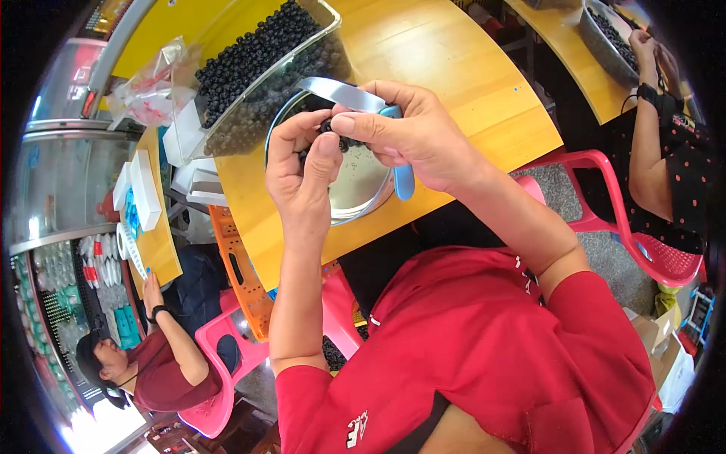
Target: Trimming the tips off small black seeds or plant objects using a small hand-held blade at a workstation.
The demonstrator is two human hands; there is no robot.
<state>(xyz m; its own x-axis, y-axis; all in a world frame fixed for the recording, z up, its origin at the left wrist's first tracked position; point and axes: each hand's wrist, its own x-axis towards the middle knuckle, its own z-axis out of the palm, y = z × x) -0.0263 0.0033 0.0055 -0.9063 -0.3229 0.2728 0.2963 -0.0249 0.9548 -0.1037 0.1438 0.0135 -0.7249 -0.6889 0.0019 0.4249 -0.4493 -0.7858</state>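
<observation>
My right hand is closed around a knife with a broad metal blade and a blue handle. The blade points left, above my fingertips, and the handle's end sticks out below the palm. The fingers of my left hand pinch a small dark round piece, whose kind I cannot make out, and the tips of both hands meet there. Directly beneath them stands a round pale bowl, partly hidden by my hands, with a few dark pieces showing inside.
A clear plastic bin heaped with small black round pieces stands on the wooden table beyond my left hand. Plastic bags lie left of it. An orange crate stands beside the table. Co-workers sit on pink chairs at left and right.
</observation>
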